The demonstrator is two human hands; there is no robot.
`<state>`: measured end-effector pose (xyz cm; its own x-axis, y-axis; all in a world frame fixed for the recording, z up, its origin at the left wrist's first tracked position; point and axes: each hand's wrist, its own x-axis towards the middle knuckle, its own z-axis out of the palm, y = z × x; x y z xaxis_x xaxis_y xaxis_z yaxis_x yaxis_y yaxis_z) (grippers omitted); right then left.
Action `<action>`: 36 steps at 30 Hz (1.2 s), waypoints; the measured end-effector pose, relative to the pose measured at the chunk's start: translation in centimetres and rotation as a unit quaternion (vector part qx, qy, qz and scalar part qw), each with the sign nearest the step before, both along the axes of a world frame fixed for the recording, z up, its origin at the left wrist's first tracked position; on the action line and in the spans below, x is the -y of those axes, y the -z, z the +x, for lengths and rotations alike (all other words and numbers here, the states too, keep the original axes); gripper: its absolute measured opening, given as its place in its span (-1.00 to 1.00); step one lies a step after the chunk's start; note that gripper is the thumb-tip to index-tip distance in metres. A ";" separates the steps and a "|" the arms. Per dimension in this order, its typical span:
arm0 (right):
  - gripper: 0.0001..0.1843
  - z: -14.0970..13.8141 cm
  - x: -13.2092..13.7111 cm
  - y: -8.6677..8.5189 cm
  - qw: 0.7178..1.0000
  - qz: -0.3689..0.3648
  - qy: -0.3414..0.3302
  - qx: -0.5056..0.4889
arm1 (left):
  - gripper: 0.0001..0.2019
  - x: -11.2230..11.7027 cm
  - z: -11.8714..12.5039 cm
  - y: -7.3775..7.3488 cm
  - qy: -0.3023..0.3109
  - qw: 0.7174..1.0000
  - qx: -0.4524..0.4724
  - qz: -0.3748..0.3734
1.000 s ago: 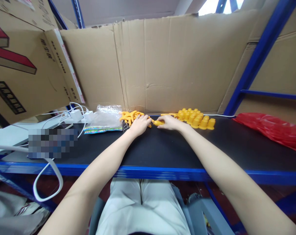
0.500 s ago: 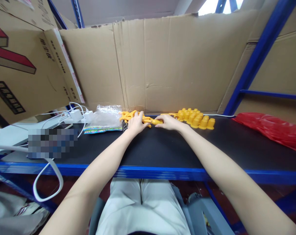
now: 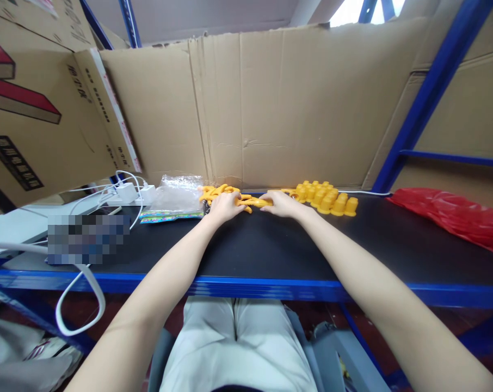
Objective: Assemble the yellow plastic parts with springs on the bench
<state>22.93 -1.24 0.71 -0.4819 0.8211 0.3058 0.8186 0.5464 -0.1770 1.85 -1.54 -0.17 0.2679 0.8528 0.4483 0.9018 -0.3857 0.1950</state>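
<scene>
A: Where does the yellow piece (image 3: 253, 202) lie?

B: It is between the person's two hands, at the rear of the black shelf (image 3: 266, 250), near the cardboard wall (image 3: 295, 109). Its long axis goes from left to right, roughly parallel with the blue front rail (image 3: 263, 289).

A: Which hand is nearer to it?

B: The right hand (image 3: 281, 203) is at its right end, so the piece points from this grip toward the left. Thumb and fingers are brought nearly together there, and they appear to pinch this end.

A: And the left hand (image 3: 226, 206)?

B: It is bent over the near side of the yellow pile (image 3: 217, 190), just beside the left end of the piece. The fingers are curved, but the back of the hand hides them; one cannot tell how far they are closed, or on what.

A: What stands beyond the right hand?

B: The yellow cups (image 3: 327, 196), in rows.
</scene>
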 end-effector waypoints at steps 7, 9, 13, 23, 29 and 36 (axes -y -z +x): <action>-0.57 -0.1 -0.2 0.6 0.999 0.009 -0.023 -0.045 | -0.70 -0.5 -0.4 0.1 -0.002 1.000 0.009 -0.023; -0.49 0.3 -0.6 0.8 0.996 -0.022 -0.020 -0.087 | -0.70 -0.8 -0.7 0.2 -0.005 1.000 0.008 -0.018; -0.48 1.5 -1.1 0.9 0.967 -0.138 -0.029 -0.210 | -0.70 -1.2 -1.2 0.4 -0.001 1.000 -0.002 -0.010; -0.67 1.3 -0.3 0.3 0.888 -0.310 -0.045 -0.336 | -0.73 -1.1 -1.5 0.4 0.014 1.000 -0.002 0.007; -0.61 1.7 -0.4 0.4 0.877 -0.315 -0.053 -0.359 | -0.73 -1.0 -1.4 0.3 0.015 1.000 0.007 -0.012; -0.51 1.6 -0.3 0.2 0.861 -0.349 -0.062 -0.364 | -0.72 -0.4 -1.1 0.0 0.013 1.000 -0.009 0.004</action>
